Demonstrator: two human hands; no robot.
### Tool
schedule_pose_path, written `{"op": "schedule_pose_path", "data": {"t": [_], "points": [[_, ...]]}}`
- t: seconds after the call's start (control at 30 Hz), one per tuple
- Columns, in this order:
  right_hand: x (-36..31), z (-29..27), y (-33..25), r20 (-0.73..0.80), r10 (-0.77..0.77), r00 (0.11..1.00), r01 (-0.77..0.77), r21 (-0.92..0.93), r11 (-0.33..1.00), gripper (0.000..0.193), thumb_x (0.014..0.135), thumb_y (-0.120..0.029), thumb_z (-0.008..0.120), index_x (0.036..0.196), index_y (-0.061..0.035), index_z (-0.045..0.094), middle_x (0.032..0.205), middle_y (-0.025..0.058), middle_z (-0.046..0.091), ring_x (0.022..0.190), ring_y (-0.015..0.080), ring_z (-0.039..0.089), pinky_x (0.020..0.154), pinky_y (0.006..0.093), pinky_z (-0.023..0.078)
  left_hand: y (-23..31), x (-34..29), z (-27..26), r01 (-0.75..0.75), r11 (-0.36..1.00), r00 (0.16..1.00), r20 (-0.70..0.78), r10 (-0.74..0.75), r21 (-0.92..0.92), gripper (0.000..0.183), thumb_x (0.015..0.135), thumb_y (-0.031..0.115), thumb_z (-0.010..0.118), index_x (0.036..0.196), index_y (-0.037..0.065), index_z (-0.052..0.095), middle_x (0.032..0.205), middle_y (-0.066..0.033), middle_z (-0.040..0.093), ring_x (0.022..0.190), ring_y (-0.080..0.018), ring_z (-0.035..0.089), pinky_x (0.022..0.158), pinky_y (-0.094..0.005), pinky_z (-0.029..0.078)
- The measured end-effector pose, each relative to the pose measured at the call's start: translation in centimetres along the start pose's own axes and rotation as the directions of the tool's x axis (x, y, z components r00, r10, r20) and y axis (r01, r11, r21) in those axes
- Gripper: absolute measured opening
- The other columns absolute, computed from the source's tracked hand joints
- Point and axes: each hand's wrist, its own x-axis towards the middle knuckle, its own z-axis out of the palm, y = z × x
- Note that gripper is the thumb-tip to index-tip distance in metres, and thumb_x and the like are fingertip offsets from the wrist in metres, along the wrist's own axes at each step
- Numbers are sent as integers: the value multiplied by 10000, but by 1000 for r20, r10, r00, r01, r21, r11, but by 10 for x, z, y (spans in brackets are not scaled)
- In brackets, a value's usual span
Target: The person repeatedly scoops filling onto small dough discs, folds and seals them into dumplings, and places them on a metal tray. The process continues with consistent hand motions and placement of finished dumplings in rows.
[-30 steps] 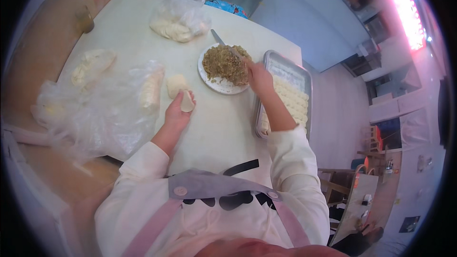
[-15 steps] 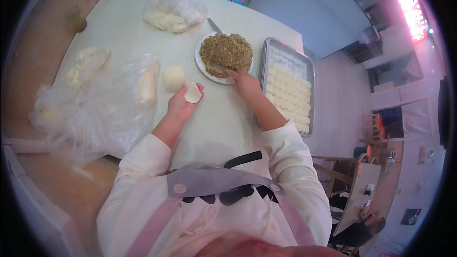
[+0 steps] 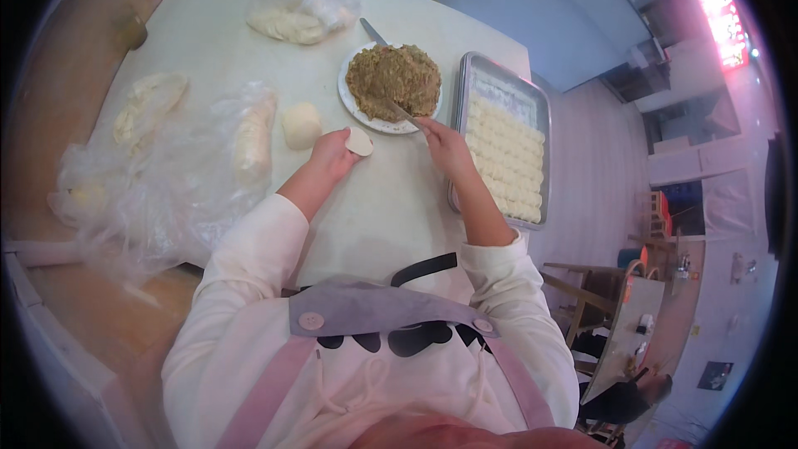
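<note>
A round white dough wrapper [image 3: 360, 142] lies in my left hand [image 3: 334, 152], whose fingers are closed around its edge. Just left of that hand stands a stack of wrappers [image 3: 301, 125]. My right hand [image 3: 445, 146] grips a thin metal utensil [image 3: 405, 115], its tip sunk in a mound of brown minced filling [image 3: 393, 79]. The filling heaps up on a white plate [image 3: 346, 101], with a second metal handle [image 3: 372, 31] at its far edge. The buried end of the held utensil is hidden.
A metal tray [image 3: 546, 168] at the right holds rows of dumplings [image 3: 503, 158]. Clear plastic bags [image 3: 183, 175] with dough spread over the table's left side. Another bag of dough [image 3: 301, 12] sits at the back. A person [image 3: 619, 406] sits at a farther table, lower right.
My left hand has moved right and up with the wrapper, closer to the plate. My right hand has drawn back slightly, baring more of the utensil. The whole view has shifted a little.
</note>
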Motion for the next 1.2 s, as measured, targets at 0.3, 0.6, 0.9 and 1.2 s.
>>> {"op": "schedule_pose_path", "data": {"t": [0.3, 0.6, 0.9, 1.2], "points": [[-18, 32, 8, -39, -125, 991, 111, -263, 958, 289, 930, -179, 512, 1188, -228, 633, 843, 156, 609, 770, 342, 611, 706, 447, 488, -9, 18, 18, -32, 999, 998, 45, 34, -34, 374, 990, 84, 287, 1310, -102, 346, 1336, -240, 438, 1242, -365, 454, 1052, -526, 384], [-56, 45, -20, 54, -85, 995, 97, -288, 953, 316, 926, -151, 509, 1217, -208, 618, 850, 171, 594, 801, 355, 606, 729, 435, 482, -12, 32, 8, -89, 966, 996, -34, 83, -242, 329, 995, 89, 332, 1267, -91, 377, 1304, -229, 459, 1169, -371, 499, 1003, -541, 412], [-34, 47, -20, -27, -161, 987, 145, -312, 939, 312, 918, -129, 513, 1201, -204, 623, 852, 152, 601, 781, 338, 606, 699, 426, 488, 0, 28, 12, -51, 985, 998, 28, 56, -164, 376, 1007, 123, 290, 1312, -88, 352, 1302, -235, 463, 1208, -363, 479, 1051, -510, 392], [-41, 41, -20, 95, 65, 993, -89, 271, 958, 308, 959, -184, 501, 1235, -98, 606, 713, 41, 577, 658, 152, 559, 615, 283, 452, 5, -11, 5, -102, 983, 989, 93, 117, -154, 382, 1016, 212, 363, 1272, -69, 401, 1253, -213, 514, 1153, -343, 529, 1013, -502, 419]]}}
